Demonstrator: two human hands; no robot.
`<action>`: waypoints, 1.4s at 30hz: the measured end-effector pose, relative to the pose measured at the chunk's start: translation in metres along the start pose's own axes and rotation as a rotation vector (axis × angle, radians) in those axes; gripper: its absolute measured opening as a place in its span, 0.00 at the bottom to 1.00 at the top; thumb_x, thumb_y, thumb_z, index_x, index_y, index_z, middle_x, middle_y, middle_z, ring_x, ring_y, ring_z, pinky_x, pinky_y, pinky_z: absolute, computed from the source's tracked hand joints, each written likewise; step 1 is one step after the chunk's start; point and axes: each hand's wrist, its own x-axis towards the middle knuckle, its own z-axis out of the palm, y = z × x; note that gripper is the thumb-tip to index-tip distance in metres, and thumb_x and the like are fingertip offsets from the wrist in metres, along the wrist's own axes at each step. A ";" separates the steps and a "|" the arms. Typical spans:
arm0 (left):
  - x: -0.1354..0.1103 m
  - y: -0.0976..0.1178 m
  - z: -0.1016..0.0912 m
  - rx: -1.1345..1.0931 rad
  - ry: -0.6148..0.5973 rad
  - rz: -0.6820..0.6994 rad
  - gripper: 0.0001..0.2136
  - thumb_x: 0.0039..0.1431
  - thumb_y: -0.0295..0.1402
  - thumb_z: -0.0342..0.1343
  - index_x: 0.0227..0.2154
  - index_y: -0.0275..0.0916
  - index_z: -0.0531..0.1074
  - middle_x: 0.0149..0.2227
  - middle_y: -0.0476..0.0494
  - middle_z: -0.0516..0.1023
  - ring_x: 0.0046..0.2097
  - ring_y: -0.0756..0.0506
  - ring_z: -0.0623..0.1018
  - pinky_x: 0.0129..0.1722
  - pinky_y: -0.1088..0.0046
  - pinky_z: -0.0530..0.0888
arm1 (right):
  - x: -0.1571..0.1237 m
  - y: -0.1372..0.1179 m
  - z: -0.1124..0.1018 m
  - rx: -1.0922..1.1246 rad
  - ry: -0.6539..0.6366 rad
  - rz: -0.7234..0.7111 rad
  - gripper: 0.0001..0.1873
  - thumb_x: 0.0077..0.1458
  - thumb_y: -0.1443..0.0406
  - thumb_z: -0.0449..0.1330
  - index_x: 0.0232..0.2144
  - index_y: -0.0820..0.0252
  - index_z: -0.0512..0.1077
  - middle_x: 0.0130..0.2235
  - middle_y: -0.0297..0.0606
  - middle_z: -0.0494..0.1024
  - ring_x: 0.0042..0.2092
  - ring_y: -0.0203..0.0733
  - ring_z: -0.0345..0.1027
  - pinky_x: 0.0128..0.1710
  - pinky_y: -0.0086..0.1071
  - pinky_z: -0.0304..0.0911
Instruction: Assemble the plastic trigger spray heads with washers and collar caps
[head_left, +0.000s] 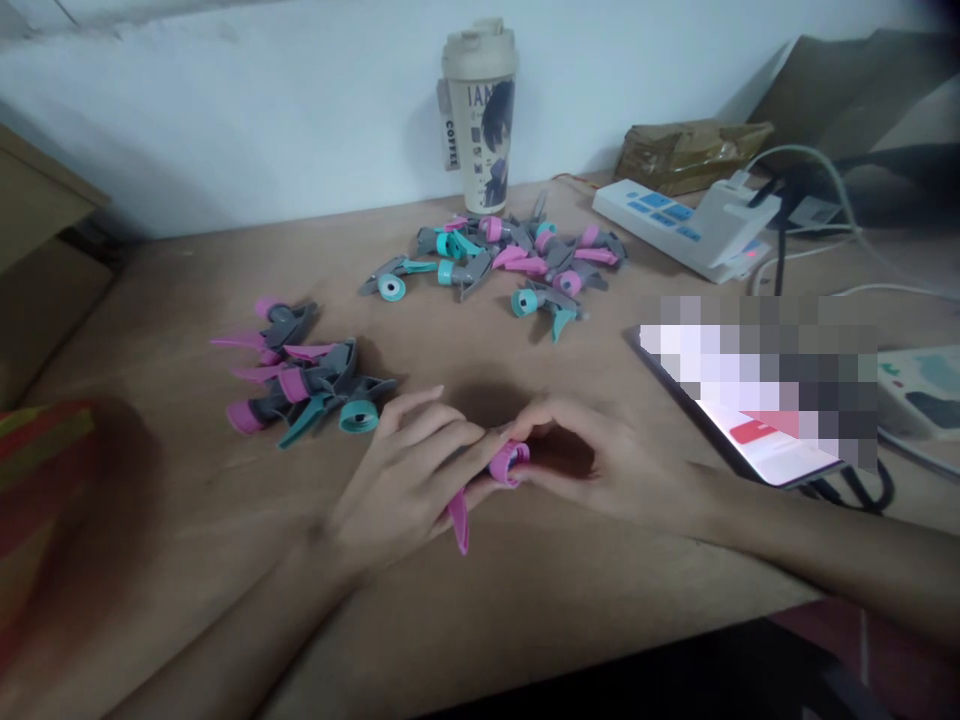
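Note:
Above the front part of the table, my left hand point(424, 470) is wrapped round a trigger spray head, covering most of its body. Its pink trigger point(460, 522) sticks out below my fingers. The pink screw collar point(510, 463) faces right, and my right hand point(592, 455) pinches it between thumb and fingertips. To the left lies a small pile of grey spray heads point(319, 378) with pink or teal collars and triggers. A larger pile of similar spray heads point(517, 255) lies farther back.
A lidded coffee tumbler point(487, 125) stands against the wall behind the far pile. At the right are a white power strip point(660, 225) with cables, a taped brown package point(682, 155) and a lit phone or tablet point(787, 460). Cardboard point(45, 270) borders the left side.

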 end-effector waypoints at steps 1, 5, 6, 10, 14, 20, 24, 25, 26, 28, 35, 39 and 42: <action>0.001 0.001 -0.001 0.039 0.005 0.017 0.09 0.59 0.33 0.54 0.42 0.39 0.70 0.32 0.51 0.78 0.36 0.48 0.74 0.50 0.64 0.63 | -0.001 0.001 0.002 -0.001 0.011 -0.012 0.11 0.51 0.68 0.60 0.39 0.58 0.67 0.37 0.32 0.73 0.39 0.32 0.68 0.39 0.28 0.64; 0.004 0.006 -0.006 0.107 0.039 0.107 0.09 0.61 0.30 0.52 0.43 0.35 0.69 0.31 0.50 0.78 0.35 0.48 0.74 0.49 0.64 0.63 | -0.003 0.007 0.010 0.023 0.057 -0.003 0.18 0.43 0.71 0.63 0.38 0.56 0.64 0.37 0.32 0.68 0.38 0.35 0.66 0.37 0.31 0.63; 0.005 0.007 -0.007 0.102 0.038 0.107 0.09 0.61 0.29 0.52 0.44 0.34 0.69 0.32 0.50 0.78 0.35 0.48 0.74 0.49 0.64 0.63 | -0.003 0.007 0.011 0.033 0.065 0.007 0.18 0.42 0.70 0.64 0.37 0.56 0.64 0.36 0.32 0.67 0.38 0.36 0.65 0.36 0.31 0.63; 0.003 0.010 -0.007 0.091 0.029 0.060 0.12 0.59 0.28 0.54 0.46 0.36 0.69 0.33 0.51 0.78 0.35 0.49 0.73 0.51 0.65 0.62 | -0.004 0.006 0.015 0.110 0.095 0.053 0.20 0.40 0.70 0.64 0.37 0.56 0.62 0.36 0.31 0.64 0.35 0.35 0.62 0.33 0.31 0.61; 0.002 0.012 -0.003 0.126 0.059 0.094 0.11 0.59 0.25 0.52 0.46 0.35 0.69 0.33 0.51 0.77 0.37 0.49 0.72 0.51 0.64 0.61 | -0.005 0.003 0.019 0.160 0.086 0.112 0.24 0.35 0.74 0.63 0.36 0.55 0.61 0.36 0.31 0.62 0.34 0.33 0.60 0.29 0.29 0.59; 0.002 0.017 0.001 0.149 0.061 0.103 0.12 0.59 0.24 0.52 0.46 0.35 0.69 0.34 0.52 0.77 0.38 0.49 0.72 0.55 0.63 0.60 | -0.005 -0.006 0.016 0.135 0.095 0.055 0.23 0.37 0.75 0.57 0.38 0.56 0.60 0.36 0.33 0.61 0.34 0.34 0.59 0.31 0.31 0.59; 0.004 0.017 0.004 0.123 0.004 0.094 0.11 0.59 0.25 0.53 0.45 0.34 0.69 0.34 0.50 0.78 0.38 0.48 0.73 0.55 0.61 0.60 | -0.005 -0.003 0.015 0.141 0.074 0.075 0.22 0.41 0.75 0.56 0.41 0.57 0.59 0.38 0.35 0.63 0.36 0.35 0.62 0.34 0.32 0.62; 0.004 0.016 0.004 0.107 0.017 0.082 0.10 0.59 0.27 0.54 0.44 0.34 0.70 0.33 0.50 0.78 0.37 0.48 0.73 0.54 0.61 0.60 | -0.005 -0.002 0.015 0.171 0.066 0.087 0.20 0.44 0.74 0.56 0.41 0.57 0.59 0.39 0.35 0.64 0.36 0.35 0.63 0.34 0.32 0.63; 0.004 0.015 0.004 0.082 0.032 0.063 0.10 0.59 0.29 0.55 0.43 0.35 0.70 0.33 0.50 0.78 0.37 0.47 0.74 0.53 0.61 0.61 | -0.004 -0.001 0.014 0.203 0.058 0.093 0.19 0.46 0.73 0.56 0.42 0.57 0.59 0.39 0.36 0.65 0.36 0.35 0.64 0.34 0.32 0.63; 0.004 0.013 0.004 -0.006 0.069 -0.006 0.11 0.58 0.32 0.56 0.43 0.36 0.70 0.33 0.50 0.78 0.37 0.48 0.74 0.51 0.61 0.63 | -0.003 -0.001 0.011 0.244 0.071 0.076 0.17 0.49 0.71 0.57 0.42 0.57 0.59 0.39 0.36 0.66 0.36 0.36 0.65 0.34 0.33 0.64; 0.002 0.007 0.000 -0.243 0.106 -0.241 0.14 0.55 0.34 0.59 0.45 0.40 0.70 0.35 0.47 0.76 0.39 0.47 0.73 0.43 0.63 0.68 | 0.005 -0.013 -0.010 -0.203 0.218 -0.173 0.04 0.52 0.69 0.59 0.33 0.58 0.70 0.32 0.37 0.68 0.35 0.37 0.64 0.34 0.34 0.63; 0.003 0.008 0.000 -0.225 0.117 -0.262 0.13 0.54 0.34 0.60 0.43 0.39 0.71 0.34 0.47 0.77 0.37 0.47 0.74 0.42 0.63 0.69 | 0.004 -0.012 -0.013 -0.359 0.154 -0.288 0.08 0.53 0.69 0.58 0.36 0.59 0.73 0.29 0.36 0.69 0.30 0.36 0.62 0.28 0.33 0.60; 0.004 0.010 0.000 -0.167 0.133 -0.252 0.13 0.54 0.34 0.60 0.43 0.40 0.71 0.33 0.48 0.77 0.37 0.47 0.74 0.45 0.62 0.68 | 0.001 -0.009 -0.010 -0.435 0.133 -0.288 0.10 0.54 0.69 0.56 0.39 0.58 0.73 0.28 0.37 0.70 0.30 0.37 0.61 0.28 0.34 0.59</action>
